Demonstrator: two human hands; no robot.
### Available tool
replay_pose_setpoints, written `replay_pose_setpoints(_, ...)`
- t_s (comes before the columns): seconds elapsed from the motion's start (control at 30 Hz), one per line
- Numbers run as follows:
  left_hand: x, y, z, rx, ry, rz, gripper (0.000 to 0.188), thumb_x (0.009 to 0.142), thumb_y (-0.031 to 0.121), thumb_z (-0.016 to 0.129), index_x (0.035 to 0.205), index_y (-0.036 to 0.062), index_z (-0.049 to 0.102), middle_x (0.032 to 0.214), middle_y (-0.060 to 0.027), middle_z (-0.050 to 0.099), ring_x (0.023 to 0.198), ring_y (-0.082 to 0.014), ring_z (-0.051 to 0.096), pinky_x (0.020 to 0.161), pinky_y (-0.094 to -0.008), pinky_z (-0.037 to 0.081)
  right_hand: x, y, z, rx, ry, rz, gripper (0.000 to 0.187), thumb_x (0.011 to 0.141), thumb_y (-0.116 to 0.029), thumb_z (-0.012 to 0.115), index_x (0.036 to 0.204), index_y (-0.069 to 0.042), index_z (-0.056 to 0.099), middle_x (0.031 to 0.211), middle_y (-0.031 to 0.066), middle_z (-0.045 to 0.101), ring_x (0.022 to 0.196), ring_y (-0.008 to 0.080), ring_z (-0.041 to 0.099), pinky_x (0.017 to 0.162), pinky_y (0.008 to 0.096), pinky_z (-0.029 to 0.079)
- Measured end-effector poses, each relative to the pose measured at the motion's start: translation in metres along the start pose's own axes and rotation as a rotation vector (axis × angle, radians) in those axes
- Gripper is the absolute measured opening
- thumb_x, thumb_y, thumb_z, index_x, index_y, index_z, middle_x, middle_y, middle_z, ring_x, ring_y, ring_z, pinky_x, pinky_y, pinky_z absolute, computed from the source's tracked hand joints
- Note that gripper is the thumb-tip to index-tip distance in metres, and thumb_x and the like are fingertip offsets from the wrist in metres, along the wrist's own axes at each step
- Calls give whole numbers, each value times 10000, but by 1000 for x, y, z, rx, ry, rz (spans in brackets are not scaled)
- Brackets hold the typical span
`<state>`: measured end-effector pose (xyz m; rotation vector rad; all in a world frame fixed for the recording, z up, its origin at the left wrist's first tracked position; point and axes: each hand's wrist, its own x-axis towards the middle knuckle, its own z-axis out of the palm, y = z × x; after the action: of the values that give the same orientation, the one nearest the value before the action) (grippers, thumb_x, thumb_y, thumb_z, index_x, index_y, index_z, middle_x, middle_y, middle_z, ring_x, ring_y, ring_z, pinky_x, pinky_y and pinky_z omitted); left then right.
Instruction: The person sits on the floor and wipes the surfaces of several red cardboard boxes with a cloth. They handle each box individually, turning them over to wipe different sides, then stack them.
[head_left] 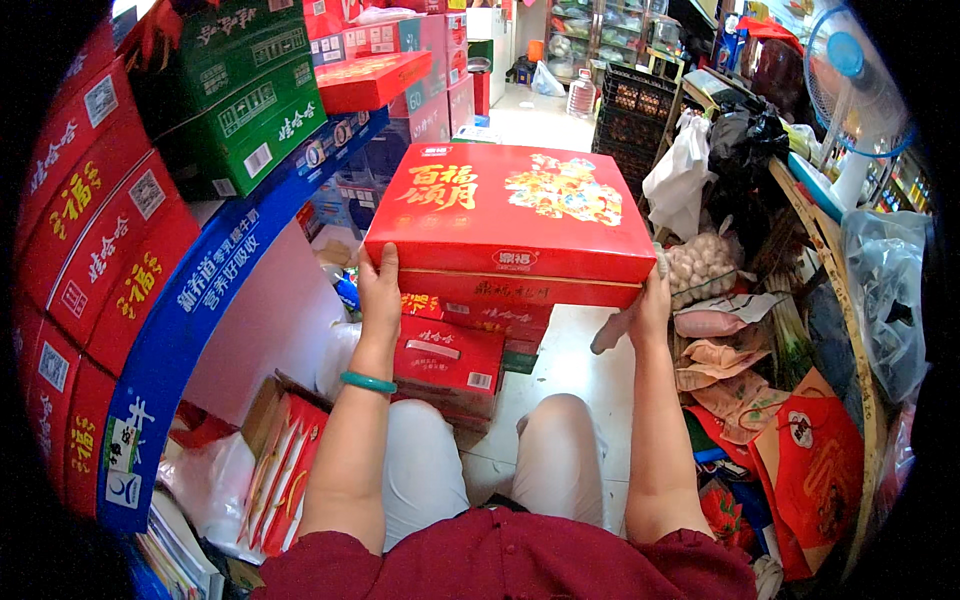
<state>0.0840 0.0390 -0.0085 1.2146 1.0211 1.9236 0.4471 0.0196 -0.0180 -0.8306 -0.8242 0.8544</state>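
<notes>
Out in front of me I hold up a large flat red gift box with gold lettering and a flower print on its lid. My left hand grips the box's near left corner, thumb against the front side. On the near right corner my right hand has hold of it; most of those fingers are hidden behind the box. A green bangle circles my left wrist. Beneath the gift box, red cartons are stacked on the floor, one with a carrying handle.
Red cartons and green cartons rise on the left over a blue-edged shelf. To the right are a mesh bag of garlic, red paper bags and a fan. Black crates stand farther off.
</notes>
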Motion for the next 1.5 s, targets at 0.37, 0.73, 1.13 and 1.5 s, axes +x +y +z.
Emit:
replay_pose_setpoints(0.37, -109, 16, -16, -21, -135, -345, 461, 927, 341, 559, 1267, 51, 446, 1223, -102, 505, 1111, -196, 491, 928, -348, 424, -126, -14, 33, -11, -47, 13, 410, 948, -182, 467, 1335, -108, 354, 1104, 80, 545, 805, 124, 542, 627, 249, 466)
replay_pose_setpoints(0.73, -198, 21, -19, -827, -236, -762, 357, 995, 321, 384, 1237, 83, 494, 1227, -67, 550, 1154, -194, 514, 1004, -376, 402, -223, 25, 93, -909, -857, -520, 587, 742, -15, 649, 1298, -67, 465, 1360, 143, 452, 1284, 394, 360, 1070, 440, 310)
replay_pose_setpoints(1.13, -231, 21, -27, -664, -278, -923, 559, 935, 551, 386, 1264, 107, 464, 1166, -70, 562, 1058, -210, 571, 879, -393, 493, -236, 24, 67, -647, -480, -24, 168, 923, -137, 550, 1027, -33, 632, 749, 37, 612, 677, 97, 543, 613, 255, 453)
replay_pose_setpoints(1.5, -252, 31, -23, -368, -302, -801, 366, 919, 244, 581, 1225, 95, 447, 1078, -45, 577, 929, -174, 605, 671, -342, 569, -238, 31, 57, -246, -392, 312, 147, 915, -152, 569, 892, -7, 578, 737, -2, 566, 670, 78, 497, 589, 235, 418)
